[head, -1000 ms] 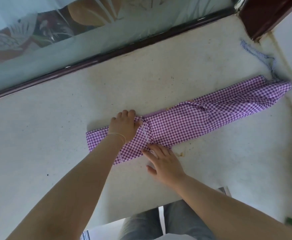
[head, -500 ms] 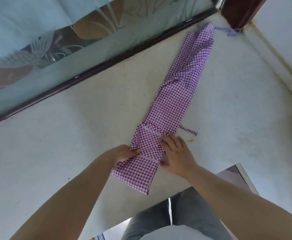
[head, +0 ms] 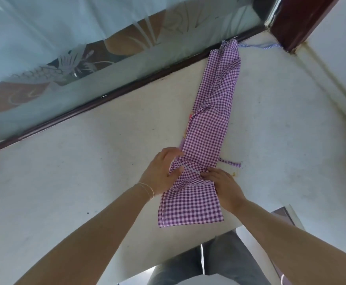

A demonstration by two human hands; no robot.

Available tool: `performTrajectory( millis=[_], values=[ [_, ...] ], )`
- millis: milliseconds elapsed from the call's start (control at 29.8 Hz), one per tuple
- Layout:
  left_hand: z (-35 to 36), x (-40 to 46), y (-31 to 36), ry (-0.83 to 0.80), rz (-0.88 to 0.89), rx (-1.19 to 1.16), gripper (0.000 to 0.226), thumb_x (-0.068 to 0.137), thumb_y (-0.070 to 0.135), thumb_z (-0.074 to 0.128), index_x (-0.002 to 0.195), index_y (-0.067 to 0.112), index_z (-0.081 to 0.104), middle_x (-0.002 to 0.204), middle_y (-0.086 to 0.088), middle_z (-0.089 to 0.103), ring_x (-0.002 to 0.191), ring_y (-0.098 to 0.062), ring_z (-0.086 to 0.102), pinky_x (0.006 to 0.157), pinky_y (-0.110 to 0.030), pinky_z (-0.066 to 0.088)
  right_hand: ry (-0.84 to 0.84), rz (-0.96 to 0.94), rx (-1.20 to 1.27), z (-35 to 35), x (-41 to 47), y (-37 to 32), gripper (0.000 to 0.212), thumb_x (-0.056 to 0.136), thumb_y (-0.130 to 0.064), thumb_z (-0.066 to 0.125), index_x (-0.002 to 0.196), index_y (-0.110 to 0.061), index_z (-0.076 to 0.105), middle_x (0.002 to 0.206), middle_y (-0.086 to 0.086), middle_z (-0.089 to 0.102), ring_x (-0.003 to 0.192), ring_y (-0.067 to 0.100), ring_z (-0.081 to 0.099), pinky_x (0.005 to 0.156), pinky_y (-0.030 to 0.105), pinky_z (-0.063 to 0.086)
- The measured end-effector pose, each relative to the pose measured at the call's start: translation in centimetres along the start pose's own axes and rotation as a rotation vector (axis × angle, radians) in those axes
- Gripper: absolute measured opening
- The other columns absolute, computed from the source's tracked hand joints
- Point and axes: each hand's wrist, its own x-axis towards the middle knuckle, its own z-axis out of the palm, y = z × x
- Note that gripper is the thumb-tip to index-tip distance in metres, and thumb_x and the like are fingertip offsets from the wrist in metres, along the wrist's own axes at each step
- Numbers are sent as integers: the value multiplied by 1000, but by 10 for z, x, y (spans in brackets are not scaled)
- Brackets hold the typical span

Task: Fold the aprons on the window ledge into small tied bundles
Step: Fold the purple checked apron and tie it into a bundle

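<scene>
One purple gingham apron [head: 213, 112], folded into a long narrow strip, lies on the white window ledge [head: 65, 182], running from the near edge to the dark window frame [head: 114, 95]. Two hands meet at a crease near its lower end: left hand [head: 164, 171] grips the strip's left edge, right hand [head: 223, 186] pinches its right edge. One tie [head: 229, 163] trails right; one blue striped strap [head: 258, 46] lies by the far corner

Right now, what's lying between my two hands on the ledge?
In the head view, the folded purple gingham apron lies between the left hand and the right hand; both grip its edges.
</scene>
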Motion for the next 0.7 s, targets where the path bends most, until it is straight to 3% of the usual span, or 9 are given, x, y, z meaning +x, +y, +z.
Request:
performTrajectory(
  millis=[34,101,201,268,369,402,469,570,704],
  values=[
    [2,6,-3,-75,108,86,35,99,26,47,134,28,47,143,4,44,128,-15,43,111,-31,32,-36,27,25,-1,1,-1,39,89,-40,61,125,-24,62,131,-7,60,130,16,47,112,42,34],
    [6,19,-7,-295,43,65,37,100,16,40,128,34,55,139,7,51,127,-16,46,112,-31,31,-72,188,134,-10,4,-4,36,94,-38,53,126,-23,60,132,-6,58,127,15,48,111,33,35],
    [9,37,-13,-383,-209,-201,47,96,-1,35,116,32,61,131,8,56,121,-14,50,113,-34,32,-65,488,483,-22,20,-3,32,101,-23,42,129,-11,52,127,10,57,112,16,59,76,17,54],
    [10,43,-17,-350,-254,-213,51,93,-7,35,125,26,56,133,4,54,123,-16,48,109,-26,32,-86,574,597,-28,26,3,31,99,-3,43,129,1,48,124,18,55,90,-4,60,60,2,44],
    [15,43,-17,-284,-309,-343,47,90,1,52,132,21,46,129,1,54,117,-16,52,90,-18,39,3,695,606,-38,40,11,11,99,-10,45,104,-9,54,98,9,57,78,13,52,61,16,42],
    [20,42,-13,-259,-348,-398,45,90,11,59,132,21,45,123,5,54,114,-14,52,88,-19,39,1,669,553,-38,46,11,15,101,-20,40,98,-12,52,91,5,56,82,18,52,60,22,42],
    [35,42,-4,-178,-407,-348,48,89,33,64,132,18,46,116,10,52,109,-13,51,92,-27,41,-18,590,486,-34,51,12,34,103,-35,30,107,-11,53,94,3,57,88,22,56,67,27,47],
    [58,44,5,-55,-524,-170,46,95,46,48,129,15,51,121,-1,61,107,-22,58,94,-35,46,-6,564,442,-36,48,9,37,103,-39,29,113,-12,53,94,0,57,88,21,57,71,31,46],
    [73,33,11,-55,-587,-55,33,100,43,34,114,17,49,109,-5,65,92,-22,61,87,-36,52,-40,594,435,-31,36,4,33,102,-38,32,105,-13,54,85,-2,56,82,20,57,67,28,41]
  ],
)
